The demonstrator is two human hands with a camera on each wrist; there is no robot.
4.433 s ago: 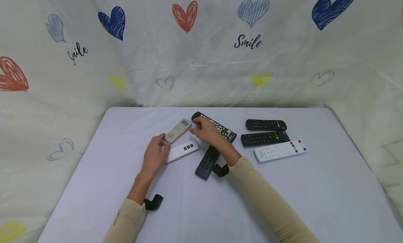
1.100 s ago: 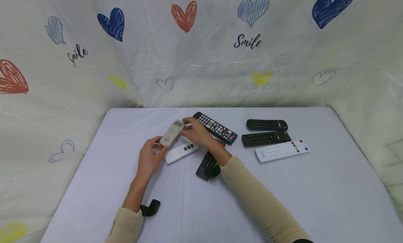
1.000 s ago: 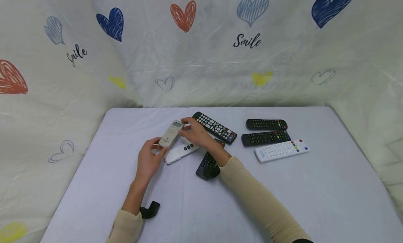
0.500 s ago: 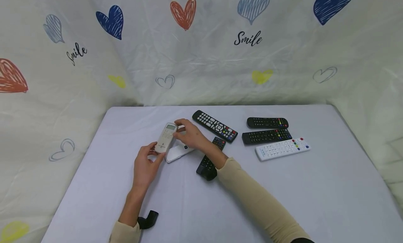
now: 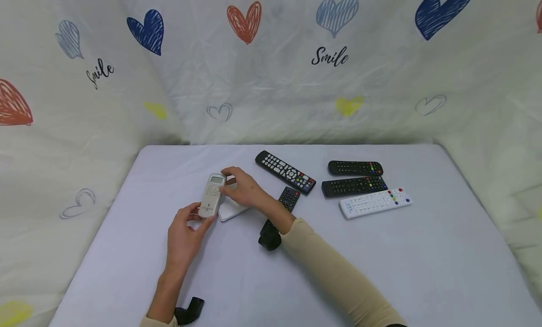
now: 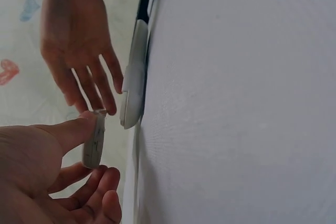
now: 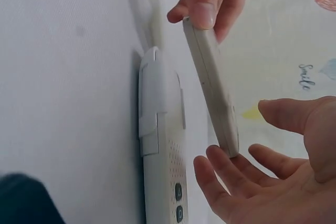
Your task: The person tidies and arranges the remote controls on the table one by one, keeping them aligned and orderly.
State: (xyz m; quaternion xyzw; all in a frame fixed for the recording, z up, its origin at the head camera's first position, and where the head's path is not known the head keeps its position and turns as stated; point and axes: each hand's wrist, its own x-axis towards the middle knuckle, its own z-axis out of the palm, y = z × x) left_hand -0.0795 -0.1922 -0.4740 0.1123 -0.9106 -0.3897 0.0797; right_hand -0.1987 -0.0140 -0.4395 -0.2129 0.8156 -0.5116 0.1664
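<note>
My left hand (image 5: 184, 235) pinches the lower end of an off-white air conditioner remote (image 5: 211, 197), thumb on one edge and fingers on the other. The remote has a small screen at its far end and is raised above the table in the right wrist view. My right hand (image 5: 245, 190) is at that screen end. Its fingertips (image 7: 216, 153) meet the end of the remote, while its thumb stands apart from it. A white remote with a few dark buttons (image 7: 157, 103) lies on the table beneath, partly covered by my right hand in the head view.
A black remote with white buttons (image 5: 285, 171) lies behind my right arm. Another black remote (image 5: 289, 200) is partly hidden under that forearm. To the right, two black remotes (image 5: 354, 187) and a white one (image 5: 374, 203) lie in a row on the white table (image 5: 423, 261).
The air conditioner remote has been lifted from the table and brought left and nearer, turning more upright in the head view. Both hands have moved with it. The other remotes have stayed put.
</note>
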